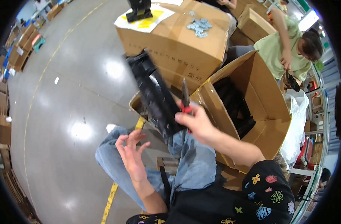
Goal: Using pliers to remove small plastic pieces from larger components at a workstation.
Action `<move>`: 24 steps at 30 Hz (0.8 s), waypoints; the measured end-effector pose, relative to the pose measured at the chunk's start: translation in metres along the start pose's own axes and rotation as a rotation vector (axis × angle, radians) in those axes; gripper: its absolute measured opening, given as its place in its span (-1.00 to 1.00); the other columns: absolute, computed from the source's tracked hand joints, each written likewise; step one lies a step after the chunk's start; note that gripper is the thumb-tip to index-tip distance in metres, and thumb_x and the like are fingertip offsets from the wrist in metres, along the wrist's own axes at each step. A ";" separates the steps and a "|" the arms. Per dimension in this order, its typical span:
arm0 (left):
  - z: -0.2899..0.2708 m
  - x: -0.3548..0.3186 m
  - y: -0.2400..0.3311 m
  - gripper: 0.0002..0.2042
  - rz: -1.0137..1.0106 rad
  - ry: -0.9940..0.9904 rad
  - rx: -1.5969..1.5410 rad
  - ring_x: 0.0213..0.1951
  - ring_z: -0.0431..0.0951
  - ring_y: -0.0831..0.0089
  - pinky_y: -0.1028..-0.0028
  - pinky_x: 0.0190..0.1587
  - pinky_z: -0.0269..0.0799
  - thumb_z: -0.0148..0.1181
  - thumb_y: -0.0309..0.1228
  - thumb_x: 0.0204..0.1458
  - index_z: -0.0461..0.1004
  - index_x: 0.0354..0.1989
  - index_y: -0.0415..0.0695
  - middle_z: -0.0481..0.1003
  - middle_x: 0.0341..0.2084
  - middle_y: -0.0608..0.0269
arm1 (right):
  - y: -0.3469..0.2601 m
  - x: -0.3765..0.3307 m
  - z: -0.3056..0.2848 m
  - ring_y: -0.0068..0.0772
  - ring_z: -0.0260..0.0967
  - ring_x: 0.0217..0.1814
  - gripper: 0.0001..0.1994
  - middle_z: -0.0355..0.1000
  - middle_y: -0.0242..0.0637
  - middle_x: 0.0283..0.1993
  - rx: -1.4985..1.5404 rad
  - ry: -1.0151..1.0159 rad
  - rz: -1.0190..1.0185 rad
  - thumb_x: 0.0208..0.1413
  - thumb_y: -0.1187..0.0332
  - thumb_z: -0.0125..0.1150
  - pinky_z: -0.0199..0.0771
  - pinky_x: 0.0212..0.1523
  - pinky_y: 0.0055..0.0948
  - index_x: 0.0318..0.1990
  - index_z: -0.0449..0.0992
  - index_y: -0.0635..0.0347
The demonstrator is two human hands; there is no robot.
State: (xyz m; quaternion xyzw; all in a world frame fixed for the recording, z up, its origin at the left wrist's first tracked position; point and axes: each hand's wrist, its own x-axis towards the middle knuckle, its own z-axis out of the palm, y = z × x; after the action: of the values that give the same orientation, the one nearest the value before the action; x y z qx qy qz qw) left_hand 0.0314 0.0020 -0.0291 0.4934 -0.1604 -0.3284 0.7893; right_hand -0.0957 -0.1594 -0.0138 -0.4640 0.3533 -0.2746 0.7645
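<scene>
Black plastic, a long blurred part [153, 95], is gripped at its lower end by the right hand [194, 123], whose fingers [183, 118] also close around red-handled pliers [185, 99]. The left hand [131, 153] hangs open and empty above the jeans-clad knees, fingers spread. Just beyond stands an open cardboard box [267, 112] holding more black parts, beside a taped carton [178, 41].
</scene>
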 end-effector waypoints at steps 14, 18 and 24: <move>-0.015 0.018 -0.037 -0.81 -0.301 -0.092 0.254 -0.19 0.48 0.38 0.42 -0.17 0.41 -0.15 -0.33 0.25 0.25 -0.06 -0.12 0.45 -0.18 0.11 | -0.109 0.231 -0.110 -0.65 0.15 -0.53 -0.76 0.29 -0.48 -0.43 -0.220 0.488 -0.418 0.20 0.16 0.07 0.22 -0.52 -0.60 -0.28 0.36 0.16; -0.012 0.022 -0.049 -0.82 -0.338 -0.111 0.296 -0.21 0.48 0.39 0.45 -0.19 0.41 -0.14 -0.35 0.25 0.25 -0.06 -0.13 0.45 -0.18 0.11 | -0.095 0.162 -0.174 -0.63 0.20 -0.50 -0.78 0.36 -0.44 -0.41 -0.350 0.509 -0.550 0.25 0.20 -0.02 0.27 -0.44 -0.57 -0.31 0.35 0.16; -0.006 0.021 -0.068 -0.81 -0.430 -0.238 0.442 -0.17 0.47 0.37 0.41 -0.16 0.40 -0.11 -0.29 0.24 0.27 -0.09 -0.11 0.44 -0.19 0.15 | -0.040 0.059 -0.303 -0.36 0.32 -0.27 -0.62 0.38 -0.15 -0.19 -0.537 0.687 -0.272 0.24 0.06 -0.07 0.37 -0.20 -0.38 -0.15 0.40 0.26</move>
State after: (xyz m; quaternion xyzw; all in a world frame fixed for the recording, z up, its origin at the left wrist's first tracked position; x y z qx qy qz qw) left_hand 0.0258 -0.0288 -0.0938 0.6333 -0.2108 -0.5003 0.5515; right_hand -0.3055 -0.3762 -0.0919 -0.5700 0.5809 -0.4092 0.4124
